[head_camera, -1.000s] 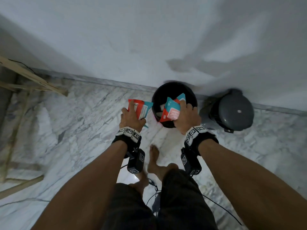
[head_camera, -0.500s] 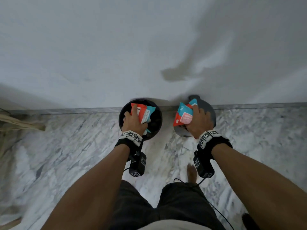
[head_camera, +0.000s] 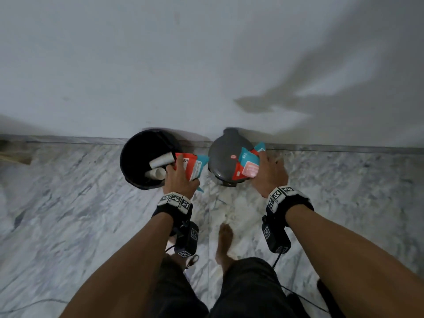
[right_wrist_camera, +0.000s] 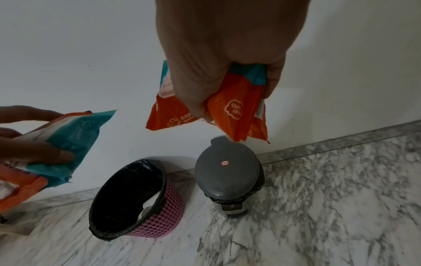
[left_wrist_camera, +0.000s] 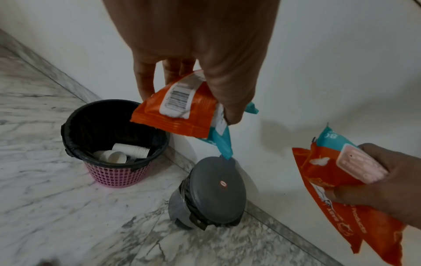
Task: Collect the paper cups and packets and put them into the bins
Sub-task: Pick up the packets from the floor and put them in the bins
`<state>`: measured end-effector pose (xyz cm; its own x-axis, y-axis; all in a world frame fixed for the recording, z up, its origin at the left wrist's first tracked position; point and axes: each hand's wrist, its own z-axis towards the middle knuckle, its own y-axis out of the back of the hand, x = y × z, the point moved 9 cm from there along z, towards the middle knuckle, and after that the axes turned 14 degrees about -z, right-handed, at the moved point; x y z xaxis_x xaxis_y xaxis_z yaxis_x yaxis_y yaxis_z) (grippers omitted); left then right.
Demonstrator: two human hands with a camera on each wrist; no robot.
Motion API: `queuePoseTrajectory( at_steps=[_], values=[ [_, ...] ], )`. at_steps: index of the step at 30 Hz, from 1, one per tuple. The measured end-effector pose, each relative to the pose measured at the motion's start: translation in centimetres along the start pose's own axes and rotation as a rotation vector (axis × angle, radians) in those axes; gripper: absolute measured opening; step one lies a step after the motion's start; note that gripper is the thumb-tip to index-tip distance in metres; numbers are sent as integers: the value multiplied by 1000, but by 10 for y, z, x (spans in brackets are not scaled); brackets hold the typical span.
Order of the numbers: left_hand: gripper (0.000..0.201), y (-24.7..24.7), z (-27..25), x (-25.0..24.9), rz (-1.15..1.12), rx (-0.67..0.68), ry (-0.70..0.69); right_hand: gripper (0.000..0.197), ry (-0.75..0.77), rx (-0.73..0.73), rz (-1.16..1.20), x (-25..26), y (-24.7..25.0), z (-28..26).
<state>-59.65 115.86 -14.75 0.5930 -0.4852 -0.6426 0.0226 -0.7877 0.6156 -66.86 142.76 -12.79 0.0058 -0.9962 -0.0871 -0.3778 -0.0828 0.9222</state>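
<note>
The left hand (head_camera: 177, 180) grips an orange and teal packet (head_camera: 193, 167) with fingers and thumb curled around its top edge; in the head view it hangs above the gap between the two bins, just beside the rim of the open bin. The right hand (head_camera: 269, 173) squeezes a second orange and teal packet (head_camera: 246, 166), crumpled in a closed fist, above the lid of the other bin.

The open bin (left_wrist_camera: 114, 172) is a pink mesh basket lined with a black bag, and white paper cups (left_wrist_camera: 124, 153) lie inside it on their sides. Just beside it stands a grey pedal bin (right_wrist_camera: 227, 178) with its lid closed and a small red sticker on top. Both bins stand on a white and grey marble floor (head_camera: 80, 214), against a plain white wall (head_camera: 183, 65). A bare foot (head_camera: 226, 244) of the person rests on the floor between the arms.
</note>
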Motion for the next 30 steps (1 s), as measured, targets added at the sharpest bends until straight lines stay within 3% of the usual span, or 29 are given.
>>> queuePoseTrajectory(
  at_steps=[16,30],
  values=[
    [90,-19,29,-38,95,47,-65,80,-69,-20,75,-7,-8,13],
    [90,-57,66,-77,37,127,-71,79,-51,63,79,-16,-19,52]
  ],
)
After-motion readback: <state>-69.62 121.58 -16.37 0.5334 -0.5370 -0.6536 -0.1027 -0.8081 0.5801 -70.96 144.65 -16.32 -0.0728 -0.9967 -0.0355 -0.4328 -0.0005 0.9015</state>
